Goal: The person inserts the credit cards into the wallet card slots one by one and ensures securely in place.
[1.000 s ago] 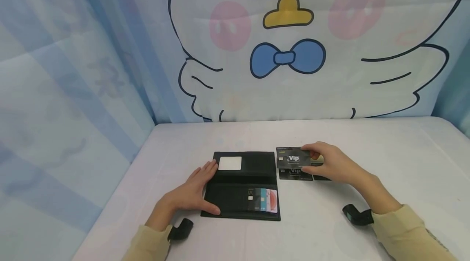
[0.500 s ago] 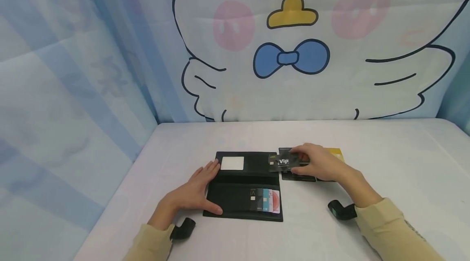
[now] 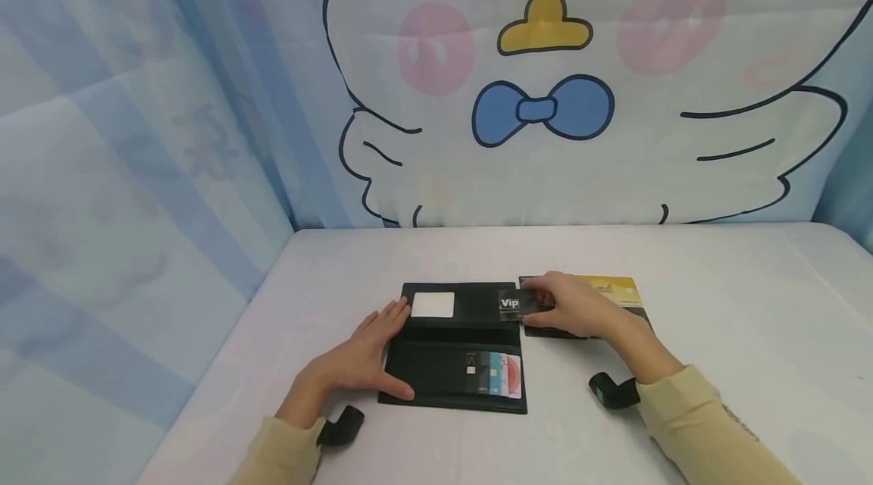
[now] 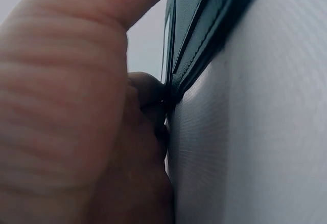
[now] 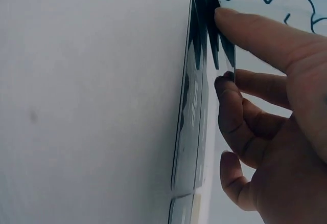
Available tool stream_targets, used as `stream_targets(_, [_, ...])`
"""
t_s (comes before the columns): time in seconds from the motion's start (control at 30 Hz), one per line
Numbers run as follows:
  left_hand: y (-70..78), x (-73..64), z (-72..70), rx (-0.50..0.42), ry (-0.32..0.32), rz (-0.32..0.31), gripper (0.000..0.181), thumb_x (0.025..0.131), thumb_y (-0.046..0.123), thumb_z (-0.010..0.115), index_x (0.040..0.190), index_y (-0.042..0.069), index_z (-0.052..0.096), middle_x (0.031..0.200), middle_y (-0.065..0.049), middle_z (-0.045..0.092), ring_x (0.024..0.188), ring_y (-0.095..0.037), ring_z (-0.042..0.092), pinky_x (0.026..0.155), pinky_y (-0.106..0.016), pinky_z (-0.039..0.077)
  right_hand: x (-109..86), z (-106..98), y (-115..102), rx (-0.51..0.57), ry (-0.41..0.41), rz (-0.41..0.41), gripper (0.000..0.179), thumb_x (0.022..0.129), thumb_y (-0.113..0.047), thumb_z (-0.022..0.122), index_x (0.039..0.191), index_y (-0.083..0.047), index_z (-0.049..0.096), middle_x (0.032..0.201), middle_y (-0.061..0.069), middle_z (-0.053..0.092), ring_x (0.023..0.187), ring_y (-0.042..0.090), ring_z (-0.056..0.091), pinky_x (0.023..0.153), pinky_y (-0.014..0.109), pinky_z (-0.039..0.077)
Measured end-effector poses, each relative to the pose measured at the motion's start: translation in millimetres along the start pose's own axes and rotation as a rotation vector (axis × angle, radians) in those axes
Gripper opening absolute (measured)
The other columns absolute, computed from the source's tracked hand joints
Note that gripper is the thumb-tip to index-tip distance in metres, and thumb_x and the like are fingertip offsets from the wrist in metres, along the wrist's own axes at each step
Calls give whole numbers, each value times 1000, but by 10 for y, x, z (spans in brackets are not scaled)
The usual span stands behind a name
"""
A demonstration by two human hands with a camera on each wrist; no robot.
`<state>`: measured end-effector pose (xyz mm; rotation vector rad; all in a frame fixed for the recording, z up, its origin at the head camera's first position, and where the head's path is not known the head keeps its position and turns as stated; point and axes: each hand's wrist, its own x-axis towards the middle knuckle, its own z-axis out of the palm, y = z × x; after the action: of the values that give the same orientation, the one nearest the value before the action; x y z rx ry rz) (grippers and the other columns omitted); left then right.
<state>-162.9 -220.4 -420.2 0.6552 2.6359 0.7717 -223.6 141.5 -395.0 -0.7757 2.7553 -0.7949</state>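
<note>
A black bifold wallet [image 3: 426, 367] lies unfolded on the table. My left hand [image 3: 358, 352] rests on its left edge, fingers extended and thumb on the lower half; the left wrist view shows the wallet's stitched edge [image 4: 204, 35] close by. With thumb and fingers, my right hand [image 3: 583, 307] pinches a black "Vip" card [image 3: 510, 305] by its right end at the wallet's upper right. The card's left part is hidden, apparently inside an upper slot. Several overlapping cards [image 3: 492, 373] sit in the lower half's right side.
Gold [image 3: 617, 289] and dark cards lie right of the wallet, partly under my right hand. A white rectangle [image 3: 433, 305] shows on the wallet's upper left. Black wrist devices [image 3: 614, 392] are at both cuffs. A cartoon-printed curtain [image 3: 546, 167] hangs behind the white table [image 3: 736, 303].
My right hand has carried the Vip card left from the loose cards to the wallet's upper half. Its chip end has gone out of sight. The left hand stays on the wallet.
</note>
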Motion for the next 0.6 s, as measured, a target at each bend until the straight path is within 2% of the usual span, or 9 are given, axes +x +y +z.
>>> stream_targets(0.23, [-3, -4, -9, 6, 0, -5, 127, 70, 52, 88, 161, 2, 15, 168, -11, 6, 154, -26, -1, 122, -49, -2, -25, -12, 2, 34, -23, 46, 51, 86, -18, 82, 126, 6, 62, 95, 2, 60, 88, 20, 54, 80, 39, 50])
stream_targets(0.6, [-3, -7, -5, 0, 1, -1, 127, 69, 51, 89, 161, 2, 16, 168, -11, 6, 154, -26, -1, 122, -48, -2, 55, 53, -67, 31, -9, -26, 48, 90, -20, 79, 127, 6, 62, 90, 1, 57, 83, 17, 52, 74, 35, 47])
